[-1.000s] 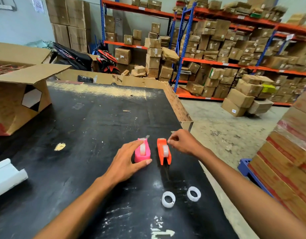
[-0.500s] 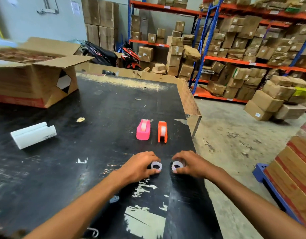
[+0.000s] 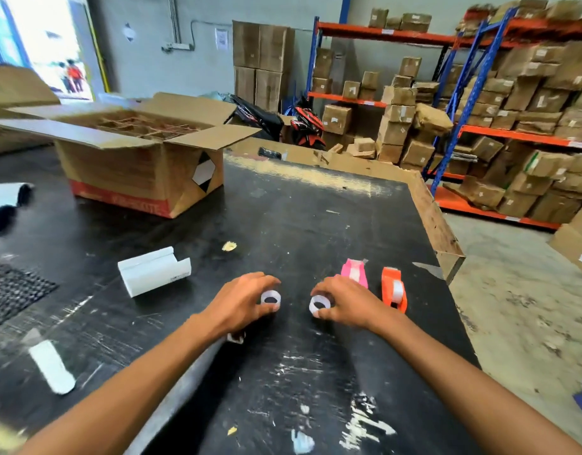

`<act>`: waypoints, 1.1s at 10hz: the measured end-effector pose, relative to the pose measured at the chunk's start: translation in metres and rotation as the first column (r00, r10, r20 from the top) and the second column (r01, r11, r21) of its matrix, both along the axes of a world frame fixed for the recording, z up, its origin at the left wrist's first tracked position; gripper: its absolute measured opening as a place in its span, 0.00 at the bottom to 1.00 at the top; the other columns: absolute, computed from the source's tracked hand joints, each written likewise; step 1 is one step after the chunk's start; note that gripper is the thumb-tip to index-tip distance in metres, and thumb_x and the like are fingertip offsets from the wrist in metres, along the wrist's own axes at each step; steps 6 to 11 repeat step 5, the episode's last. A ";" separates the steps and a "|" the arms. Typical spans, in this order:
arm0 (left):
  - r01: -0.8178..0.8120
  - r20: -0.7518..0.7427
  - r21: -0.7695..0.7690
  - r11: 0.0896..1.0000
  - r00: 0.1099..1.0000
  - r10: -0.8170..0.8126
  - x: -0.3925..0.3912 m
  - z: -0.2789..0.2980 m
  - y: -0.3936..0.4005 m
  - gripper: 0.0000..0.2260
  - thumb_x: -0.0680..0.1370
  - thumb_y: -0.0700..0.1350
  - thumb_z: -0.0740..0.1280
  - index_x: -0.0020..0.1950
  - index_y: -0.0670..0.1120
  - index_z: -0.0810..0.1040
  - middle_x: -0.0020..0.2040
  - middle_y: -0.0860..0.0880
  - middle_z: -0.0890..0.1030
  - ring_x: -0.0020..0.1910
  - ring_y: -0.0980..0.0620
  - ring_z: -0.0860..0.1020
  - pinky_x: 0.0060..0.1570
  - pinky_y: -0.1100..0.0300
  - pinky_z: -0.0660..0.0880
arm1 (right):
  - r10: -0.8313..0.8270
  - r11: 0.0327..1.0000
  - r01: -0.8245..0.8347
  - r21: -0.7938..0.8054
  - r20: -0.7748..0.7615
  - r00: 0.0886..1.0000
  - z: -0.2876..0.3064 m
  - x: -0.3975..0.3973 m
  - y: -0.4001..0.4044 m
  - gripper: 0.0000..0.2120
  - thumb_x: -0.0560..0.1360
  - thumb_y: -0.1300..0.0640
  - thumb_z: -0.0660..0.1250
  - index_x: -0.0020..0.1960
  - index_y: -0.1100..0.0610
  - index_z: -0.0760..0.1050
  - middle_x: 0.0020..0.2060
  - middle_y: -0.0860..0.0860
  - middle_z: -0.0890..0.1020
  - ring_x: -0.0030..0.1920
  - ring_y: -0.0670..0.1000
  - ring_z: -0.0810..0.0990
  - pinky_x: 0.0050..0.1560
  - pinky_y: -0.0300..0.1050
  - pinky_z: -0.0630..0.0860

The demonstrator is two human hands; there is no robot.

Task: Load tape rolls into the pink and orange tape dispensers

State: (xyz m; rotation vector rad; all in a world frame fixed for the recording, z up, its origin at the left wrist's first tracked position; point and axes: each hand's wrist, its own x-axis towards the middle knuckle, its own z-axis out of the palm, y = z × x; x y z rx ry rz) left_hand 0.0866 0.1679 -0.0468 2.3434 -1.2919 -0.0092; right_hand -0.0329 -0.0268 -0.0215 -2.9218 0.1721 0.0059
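Observation:
Two small white rings (image 3: 271, 297) (image 3: 319, 305) are held just above the black table (image 3: 283, 224), side by side. My left hand (image 3: 242, 302) grips the left ring and my right hand (image 3: 347, 302) grips the right ring. Behind my right hand stands the pink dispenser (image 3: 354, 272), partly hidden by my fingers, with white tape in it. To its right stands the orange dispenser (image 3: 394, 289), also with a tape roll inside.
An open cardboard box (image 3: 142, 159) sits at the table's far left. A white folded carton piece (image 3: 155, 270) lies left of my hands. A white strip (image 3: 51, 367) lies near the left front. The table's right edge drops to a concrete floor (image 3: 513, 307).
Both hands left the dispensers, came down on the two rings and lifted them leftward. The camera has swung left, so the dispensers now sit to the right of my hands.

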 end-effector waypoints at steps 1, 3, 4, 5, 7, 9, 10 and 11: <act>0.033 -0.021 0.028 0.999 0.999 -0.032 0.029 -0.001 -0.016 0.19 0.74 0.52 0.68 0.63 0.50 0.72 0.57 0.49 0.79 0.57 0.48 0.76 0.53 0.53 0.73 | -0.014 0.985 0.013 -0.175 0.001 1.000 -0.001 0.037 -0.004 0.17 0.71 0.49 0.68 0.57 0.54 0.77 0.53 0.54 0.83 0.56 0.57 0.76 0.58 0.49 0.67; 0.124 -0.071 0.098 0.987 0.991 -0.117 0.059 -0.009 -0.063 0.22 0.75 0.53 0.66 0.67 0.50 0.68 0.61 0.48 0.76 0.61 0.47 0.72 0.55 0.53 0.70 | -0.118 0.970 0.111 -0.215 -0.018 0.993 -0.009 0.071 -0.019 0.14 0.70 0.49 0.67 0.53 0.53 0.77 0.49 0.55 0.85 0.54 0.57 0.78 0.63 0.49 0.60; 0.154 -0.078 0.075 0.985 0.986 -0.148 0.064 -0.014 -0.073 0.23 0.75 0.53 0.65 0.69 0.49 0.66 0.62 0.46 0.74 0.63 0.47 0.71 0.57 0.53 0.70 | -0.138 0.971 0.128 -0.201 -0.034 0.990 -0.012 0.074 -0.020 0.18 0.71 0.49 0.67 0.59 0.52 0.76 0.53 0.55 0.84 0.57 0.58 0.77 0.65 0.50 0.59; 0.141 -0.064 0.076 0.987 0.989 -0.137 0.064 -0.013 -0.068 0.26 0.75 0.55 0.65 0.70 0.50 0.64 0.63 0.47 0.73 0.65 0.48 0.69 0.60 0.51 0.70 | -0.181 0.965 0.172 -0.199 -0.032 0.983 -0.010 0.065 -0.016 0.21 0.71 0.48 0.67 0.62 0.52 0.74 0.56 0.55 0.81 0.60 0.58 0.74 0.65 0.51 0.60; 0.141 -0.064 0.076 0.987 0.989 -0.137 0.064 -0.013 -0.068 0.26 0.75 0.55 0.65 0.70 0.50 0.64 0.63 0.47 0.73 0.65 0.48 0.69 0.60 0.51 0.70 | -0.181 0.965 0.172 -0.199 -0.032 0.983 -0.010 0.065 -0.016 0.21 0.71 0.48 0.67 0.62 0.52 0.74 0.56 0.55 0.81 0.60 0.58 0.74 0.65 0.51 0.60; 0.141 -0.064 0.076 0.987 0.989 -0.137 0.064 -0.013 -0.068 0.26 0.75 0.55 0.65 0.70 0.50 0.64 0.63 0.47 0.73 0.65 0.48 0.69 0.60 0.51 0.70 | -0.181 0.965 0.172 -0.199 -0.032 0.983 -0.010 0.065 -0.016 0.21 0.71 0.48 0.67 0.62 0.52 0.74 0.56 0.55 0.81 0.60 0.58 0.74 0.65 0.51 0.60; 0.141 -0.064 0.076 0.987 0.989 -0.137 0.064 -0.013 -0.068 0.26 0.75 0.55 0.65 0.70 0.50 0.64 0.63 0.47 0.73 0.65 0.48 0.69 0.60 0.51 0.70 | -0.181 0.965 0.172 -0.199 -0.032 0.983 -0.010 0.065 -0.016 0.21 0.71 0.48 0.67 0.62 0.52 0.74 0.56 0.55 0.81 0.60 0.58 0.74 0.65 0.51 0.60; 0.141 -0.064 0.076 0.987 0.989 -0.137 0.064 -0.013 -0.068 0.26 0.75 0.55 0.65 0.70 0.50 0.64 0.63 0.47 0.73 0.65 0.48 0.69 0.60 0.51 0.70 | -0.181 0.965 0.172 -0.199 -0.032 0.983 -0.010 0.065 -0.016 0.21 0.71 0.48 0.67 0.62 0.52 0.74 0.56 0.55 0.81 0.60 0.58 0.74 0.65 0.51 0.60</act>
